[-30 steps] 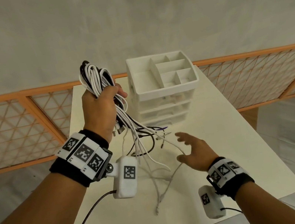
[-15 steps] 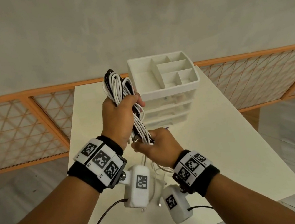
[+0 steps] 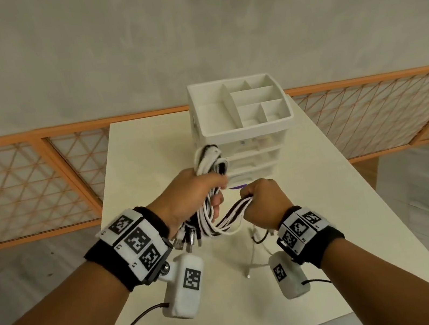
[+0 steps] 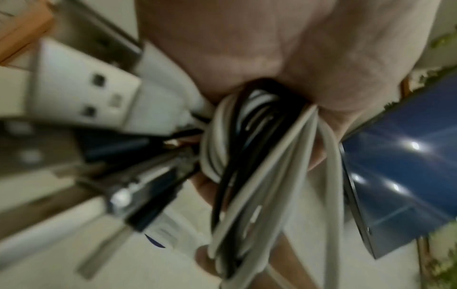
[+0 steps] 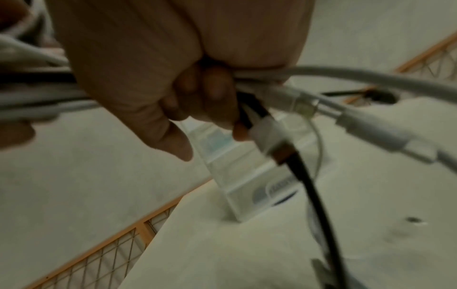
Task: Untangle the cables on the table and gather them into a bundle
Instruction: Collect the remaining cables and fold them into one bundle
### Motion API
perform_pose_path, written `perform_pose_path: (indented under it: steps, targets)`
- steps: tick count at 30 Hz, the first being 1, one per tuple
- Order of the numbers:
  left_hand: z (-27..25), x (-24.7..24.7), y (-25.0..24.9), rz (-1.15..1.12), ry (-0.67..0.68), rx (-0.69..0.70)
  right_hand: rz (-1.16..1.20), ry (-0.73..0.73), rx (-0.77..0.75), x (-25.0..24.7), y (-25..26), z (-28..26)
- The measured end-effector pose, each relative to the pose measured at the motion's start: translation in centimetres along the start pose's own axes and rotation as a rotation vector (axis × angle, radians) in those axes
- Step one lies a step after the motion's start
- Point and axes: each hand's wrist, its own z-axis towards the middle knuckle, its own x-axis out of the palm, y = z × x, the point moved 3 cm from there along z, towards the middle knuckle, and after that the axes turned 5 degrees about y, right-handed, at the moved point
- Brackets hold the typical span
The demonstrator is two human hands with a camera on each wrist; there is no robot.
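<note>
Since a moment ago, right hand (image 3: 263, 201) has drawn the trailing strands sideways. Left hand (image 3: 191, 199) fingers closed round the cable bundle (image 3: 209, 163), held above mid-worktop (image 3: 327, 200). Step: gathering loose ends (image 3: 251, 255). Next, I judge: fold them in.

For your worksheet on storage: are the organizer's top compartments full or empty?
Empty: the organizer shows only bare white floors between its dividers.
</note>
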Motion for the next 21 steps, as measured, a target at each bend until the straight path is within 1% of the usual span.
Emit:
perform_pose_path:
  steps: [2,3,4,6,8,11,13,15,18,19,21]
  targets:
    - [0.4,0.2,0.8,0.238,-0.046,-0.082,-0.087,0.014,0.006,-0.8,0.5,-0.1]
    - [0.5,0.3,1.1,0.303,-0.058,-0.11,-0.114,0.022,0.007,-1.3,1.0,-0.2]
    - [0.7,0.5,1.3,0.335,-0.043,-0.127,-0.125,0.029,0.003,-1.7,1.4,-0.2]
    - [0.8,1.2,1.5,0.381,0.03,-0.134,-0.119,0.022,-0.013,-2.6,2.3,-0.3]
    - [0.7,1.8,1.6,0.415,0.052,-0.098,-0.104,-0.018,-0.01,-3.1,2.6,-0.2]
    - [0.9,1.8,2.1,0.444,-0.023,-0.048,-0.053,-0.062,0.009,-3.4,2.7,-0.2]
    - [1.0,1.7,2.3,0.455,-0.118,-0.016,-0.032,-0.077,-0.028,-3.7,3.4,-0.5]
    - [1.2,1.2,2.2,0.439,-0.24,0.028,-0.001,-0.066,-0.109,-4.5,4.2,-0.9]
    - [1.4,-0.3,2.1,0.251,-0.394,0.065,0.164,0.012,-0.216,-6.1,4.2,-1.5]
    - [1.5,-0.8,2.1,0.174,-0.418,0.069,0.241,0.014,-0.234,-6.4,3.7,-1.7]
    - [1.5,-1.3,2.2,0.073,-0.419,0.07,0.34,-0.052,-0.256,-6.1,2.6,-1.9]
